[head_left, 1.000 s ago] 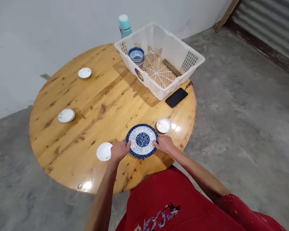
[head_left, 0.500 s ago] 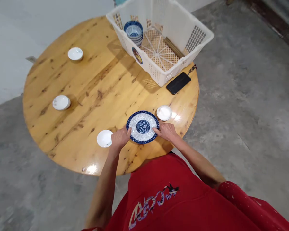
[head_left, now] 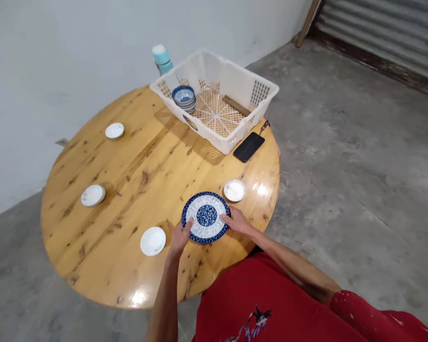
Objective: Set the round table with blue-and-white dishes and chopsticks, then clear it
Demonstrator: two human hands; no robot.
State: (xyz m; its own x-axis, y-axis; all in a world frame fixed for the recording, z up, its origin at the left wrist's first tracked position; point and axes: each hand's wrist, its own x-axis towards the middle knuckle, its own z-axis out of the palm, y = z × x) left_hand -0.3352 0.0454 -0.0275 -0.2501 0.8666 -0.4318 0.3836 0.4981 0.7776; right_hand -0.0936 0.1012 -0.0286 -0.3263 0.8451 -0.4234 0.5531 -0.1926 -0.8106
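Note:
A blue-and-white patterned plate (head_left: 206,217) is held near the front edge of the round wooden table. My left hand (head_left: 180,236) grips its left rim with the thumb on top. On the right rim my right hand (head_left: 238,221) is closed the same way, thumb over the plate. The fingers underneath are hidden, and I cannot tell whether the plate touches the table. A small white bowl (head_left: 153,241) stands left of my left hand. Just beyond my right hand is another white bowl (head_left: 234,190).
Two more white bowls, one nearer (head_left: 93,195) and one farther (head_left: 114,130), stand on the table's left side (head_left: 135,199). At the back, a white plastic basket (head_left: 224,142) holds stacked blue-and-white bowls (head_left: 184,98) and chopsticks (head_left: 237,105). A phone (head_left: 248,147) and a turquoise bottle (head_left: 163,60) are nearby.
My view has tilted up, so the table sits lower and the turquoise bottle shows more fully. Both hands still hold the plate, which has hardly shifted relative to the bowls.

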